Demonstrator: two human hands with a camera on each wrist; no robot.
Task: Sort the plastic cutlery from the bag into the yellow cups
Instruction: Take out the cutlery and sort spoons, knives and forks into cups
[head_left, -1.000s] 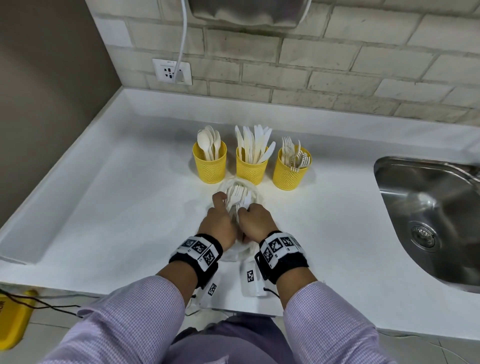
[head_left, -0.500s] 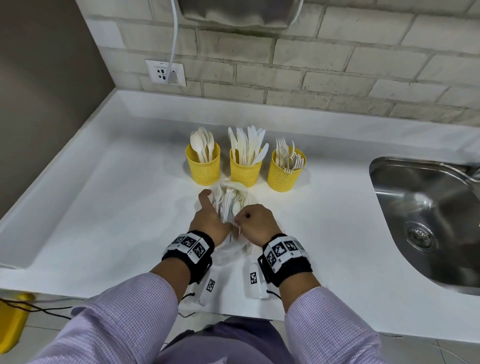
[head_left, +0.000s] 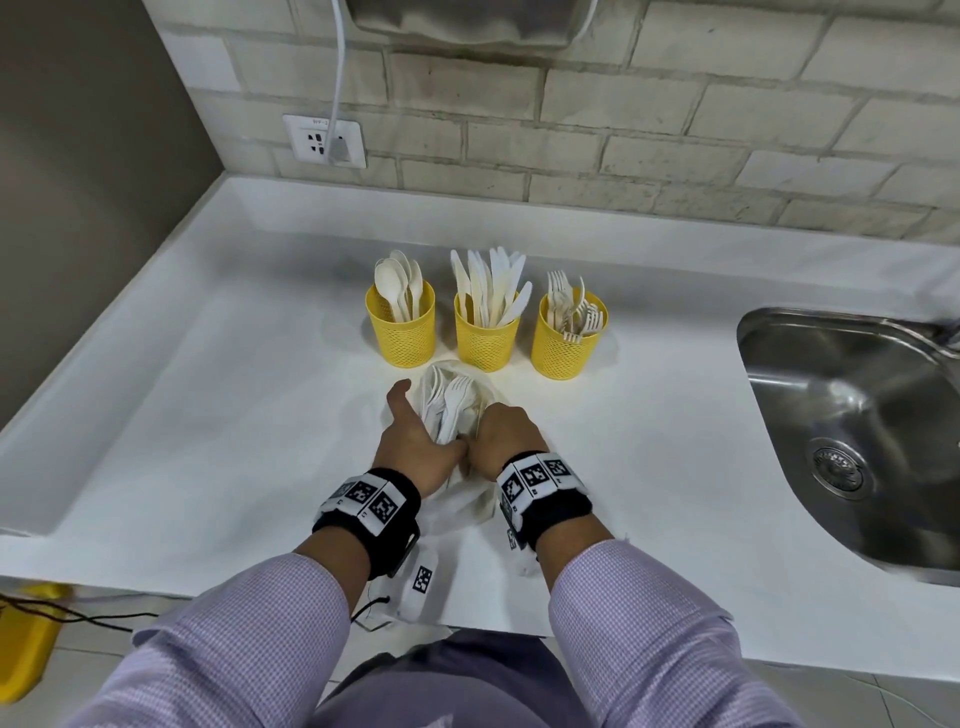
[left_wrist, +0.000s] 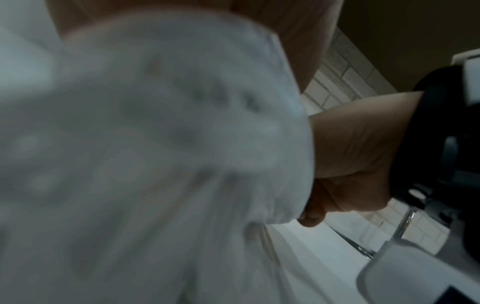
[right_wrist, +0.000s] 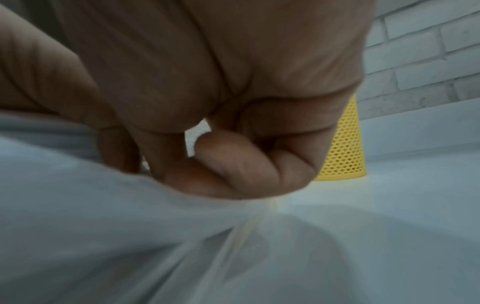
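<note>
Three yellow mesh cups stand in a row on the white counter (head_left: 208, 415): the spoon cup (head_left: 401, 332), the knife cup (head_left: 485, 338) and the fork cup (head_left: 567, 345). Just in front of them lies a white bag (head_left: 460, 501) with white cutlery (head_left: 451, 402) sticking out of its mouth, fork heads showing. My left hand (head_left: 415, 444) grips the bag's left side, thumb stretched forward. My right hand (head_left: 503, 434) is curled on the bag's right edge. The left wrist view shows the blurred bag (left_wrist: 155, 164) and the right hand (left_wrist: 350, 154) pinching its rim. The right wrist view shows curled fingers (right_wrist: 233, 160) over the bag (right_wrist: 130, 246).
A steel sink (head_left: 852, 426) is set into the counter at the right. A wall socket (head_left: 324, 140) with a white cable sits on the brick wall at the back left. The counter's front edge runs just below my wrists. A yellow object (head_left: 26, 639) lies on the floor at the left.
Both hands have stayed on the bag. The left thumb has stretched out along the bag's side, and the fork heads show more at the bag's mouth.
</note>
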